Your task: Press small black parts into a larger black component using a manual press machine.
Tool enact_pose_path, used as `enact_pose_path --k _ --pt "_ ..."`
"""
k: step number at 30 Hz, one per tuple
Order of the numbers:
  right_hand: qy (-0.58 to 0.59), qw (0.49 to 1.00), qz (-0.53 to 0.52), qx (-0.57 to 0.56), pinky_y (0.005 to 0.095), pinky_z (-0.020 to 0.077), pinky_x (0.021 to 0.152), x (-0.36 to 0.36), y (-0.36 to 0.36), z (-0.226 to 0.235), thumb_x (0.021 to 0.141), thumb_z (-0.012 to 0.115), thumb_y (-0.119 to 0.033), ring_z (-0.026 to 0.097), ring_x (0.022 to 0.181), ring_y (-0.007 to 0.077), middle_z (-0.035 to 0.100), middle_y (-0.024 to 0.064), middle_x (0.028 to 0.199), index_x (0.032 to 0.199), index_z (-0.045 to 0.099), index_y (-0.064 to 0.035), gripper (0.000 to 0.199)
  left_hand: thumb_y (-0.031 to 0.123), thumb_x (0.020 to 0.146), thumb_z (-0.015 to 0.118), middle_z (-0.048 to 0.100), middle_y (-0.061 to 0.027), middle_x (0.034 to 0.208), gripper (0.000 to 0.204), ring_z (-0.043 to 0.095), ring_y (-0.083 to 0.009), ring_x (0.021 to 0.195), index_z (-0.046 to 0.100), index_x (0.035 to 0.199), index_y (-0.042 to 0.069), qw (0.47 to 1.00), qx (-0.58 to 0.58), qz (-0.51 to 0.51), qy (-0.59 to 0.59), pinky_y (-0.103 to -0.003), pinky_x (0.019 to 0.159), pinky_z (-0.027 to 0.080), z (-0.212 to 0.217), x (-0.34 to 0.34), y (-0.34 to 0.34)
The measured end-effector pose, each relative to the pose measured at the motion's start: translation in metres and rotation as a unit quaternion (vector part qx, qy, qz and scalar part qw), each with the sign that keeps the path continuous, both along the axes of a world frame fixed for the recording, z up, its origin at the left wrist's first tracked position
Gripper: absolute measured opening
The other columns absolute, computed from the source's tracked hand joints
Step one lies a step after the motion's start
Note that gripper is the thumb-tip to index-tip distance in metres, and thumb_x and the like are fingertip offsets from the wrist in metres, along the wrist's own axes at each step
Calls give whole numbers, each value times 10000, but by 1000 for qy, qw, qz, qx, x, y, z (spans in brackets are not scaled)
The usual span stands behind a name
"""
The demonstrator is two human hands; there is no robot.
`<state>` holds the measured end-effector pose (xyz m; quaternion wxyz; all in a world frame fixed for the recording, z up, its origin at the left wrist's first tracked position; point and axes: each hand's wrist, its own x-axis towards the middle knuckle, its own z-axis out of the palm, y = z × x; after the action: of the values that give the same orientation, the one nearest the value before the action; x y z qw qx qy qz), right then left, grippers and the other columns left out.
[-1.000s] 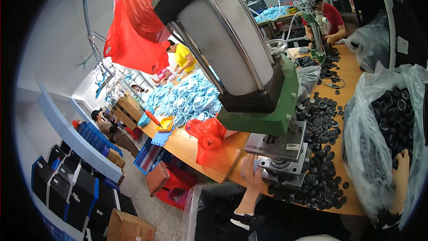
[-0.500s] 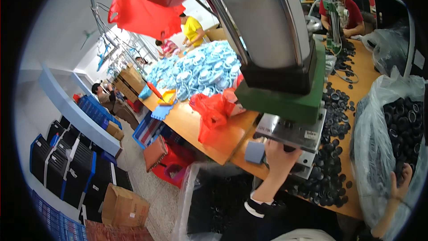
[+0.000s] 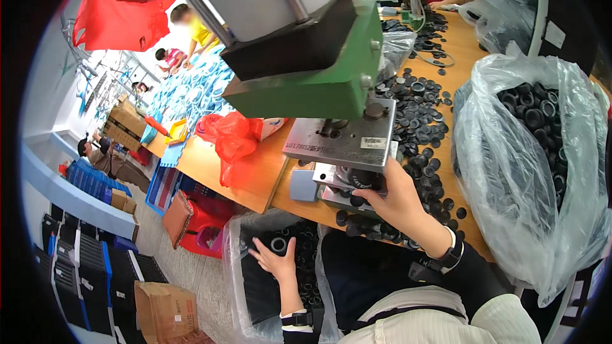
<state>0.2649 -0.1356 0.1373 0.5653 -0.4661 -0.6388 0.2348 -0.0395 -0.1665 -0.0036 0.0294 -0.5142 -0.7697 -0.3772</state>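
My left hand (image 3: pixel 275 261) is open, fingers spread, above a plastic-lined bin (image 3: pixel 233 261) holding many black rings. A black ring (image 3: pixel 278 244) shows between its thumb and fingers; whether it is falling or lying in the bin, I cannot tell. At the green bench press (image 3: pixel 306 86), my right hand (image 3: pixel 403 202) reaches under the upper steel plate (image 3: pixel 338 137). Its thumb and fingers close round a black round part (image 3: pixel 364 179) at the lower die (image 3: pixel 331 175). The fingertips are partly hidden by the plate.
Loose black discs (image 3: pixel 421 127) cover the wooden table (image 3: pixel 456 64) beside the press. A clear plastic bag (image 3: pixel 503 172) of black round parts stands at the right. Left of the press are a grey-blue block (image 3: pixel 303 186), a red plastic bag (image 3: pixel 233 140) and a light-blue pile (image 3: pixel 191 89). Other people sit further off.
My left hand has gone from the press down over the bin and opened. My right hand has moved from the bag at the right to the press. The view has shifted right.
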Motion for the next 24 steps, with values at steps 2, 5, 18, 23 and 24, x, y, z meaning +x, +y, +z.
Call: enact_pose_path --k 2,5,18,23,24 --pt "-22 1000 -9 1 415 469 812 -8 3 0 715 745 -65 554 980 398 557 213 1116 1223 468 -4 581 412 753 740 345 -212 1427 829 210 -435 1362 364 1360 -10 995 -79 49 46 -527 1081 205 -9 -17 -10" --pt "-112 993 -16 25 431 458 847 0 -3 9 720 734 -76 551 1010 382 571 186 1125 1178 528 -15 506 376 769 733 366 -215 1406 783 213 -460 1351 382 1332 -39 997 -20 -54 48 -517 1081 219 -9 -20 2" --pt "-42 999 -3 31 407 485 770 -23 23 12 711 760 -135 599 883 369 638 176 972 1033 603 -17 378 238 889 555 505 -85 1345 399 354 -345 1322 536 1259 91 941 -9 -320 115 -477 1045 279 13 50 142" --pt "-84 996 -12 10 392 375 1026 51 -61 15 767 761 -226 410 1283 340 354 198 1437 1403 303 8 818 149 740 640 573 -202 1159 334 493 -373 1150 621 1051 27 926 -51 -365 85 -450 966 383 6 71 155" --pt "-67 996 -53 24 384 389 1010 65 -77 23 780 745 -192 448 1252 328 417 192 1388 1362 365 15 725 144 745 631 584 -196 1072 256 523 -376 1065 620 966 16 924 14 -361 122 -458 916 403 -8 47 161"
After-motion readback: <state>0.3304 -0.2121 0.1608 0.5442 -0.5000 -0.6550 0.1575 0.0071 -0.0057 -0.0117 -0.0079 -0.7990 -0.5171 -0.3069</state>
